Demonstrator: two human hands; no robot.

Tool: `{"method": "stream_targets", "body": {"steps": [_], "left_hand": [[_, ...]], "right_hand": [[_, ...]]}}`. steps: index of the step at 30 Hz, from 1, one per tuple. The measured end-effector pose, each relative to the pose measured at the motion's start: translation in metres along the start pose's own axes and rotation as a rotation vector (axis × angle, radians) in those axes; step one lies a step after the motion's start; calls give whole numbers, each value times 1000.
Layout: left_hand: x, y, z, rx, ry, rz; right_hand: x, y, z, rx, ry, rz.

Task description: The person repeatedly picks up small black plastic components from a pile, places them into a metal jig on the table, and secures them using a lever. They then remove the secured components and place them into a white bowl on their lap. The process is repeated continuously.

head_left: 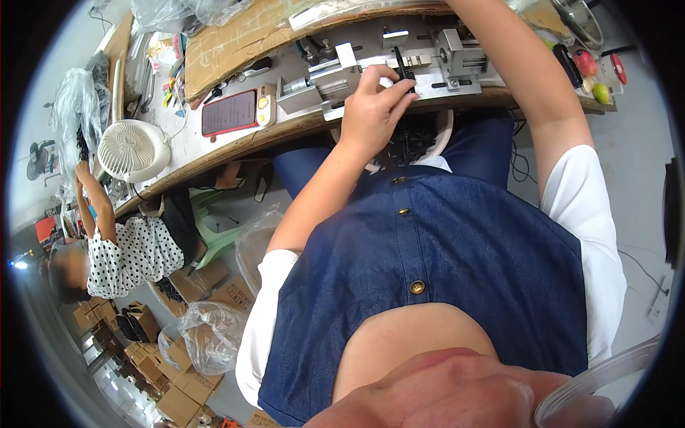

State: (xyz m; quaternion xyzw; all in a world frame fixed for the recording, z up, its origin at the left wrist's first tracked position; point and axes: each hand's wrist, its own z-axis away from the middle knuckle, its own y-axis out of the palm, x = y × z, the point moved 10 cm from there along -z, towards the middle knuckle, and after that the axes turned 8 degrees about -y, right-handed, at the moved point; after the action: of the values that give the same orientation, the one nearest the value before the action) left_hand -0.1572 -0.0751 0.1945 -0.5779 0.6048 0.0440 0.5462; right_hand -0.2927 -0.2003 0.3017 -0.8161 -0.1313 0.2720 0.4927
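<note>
My left hand [374, 107] is at the front edge of the workbench [214, 146], its fingers closed on a small black part [402, 65] that stands against a metal jig [449, 64]. The jig is a set of grey blocks and rails on a flat plate. Below the hand, on my lap, a white bowl [444, 139] holds several black parts. My right forearm [528, 78] reaches up past the jig to the top edge, and its hand is out of the picture.
A phone in a red case [228, 112], a small white fan [132, 148] and a cardboard sheet [235, 36] lie on the bench's left part. Another person in a dotted top [128, 257] works at the left. Plastic bags [210, 335] and cardboard boxes [185, 392] sit on the floor.
</note>
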Motion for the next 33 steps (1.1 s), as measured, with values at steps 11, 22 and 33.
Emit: {"method": "stream_targets", "body": {"steps": [11, 22, 33], "left_hand": [[-7, 3, -1, -50, 70, -47], [29, -137, -134, -325, 188, -587], [26, -116, -163, -56, -19, -377]], "right_hand": [[24, -81, 64, -339, 382, -667], [152, -60, 151, -210, 362, -419], [159, -22, 147, -98, 343, -221]]}}
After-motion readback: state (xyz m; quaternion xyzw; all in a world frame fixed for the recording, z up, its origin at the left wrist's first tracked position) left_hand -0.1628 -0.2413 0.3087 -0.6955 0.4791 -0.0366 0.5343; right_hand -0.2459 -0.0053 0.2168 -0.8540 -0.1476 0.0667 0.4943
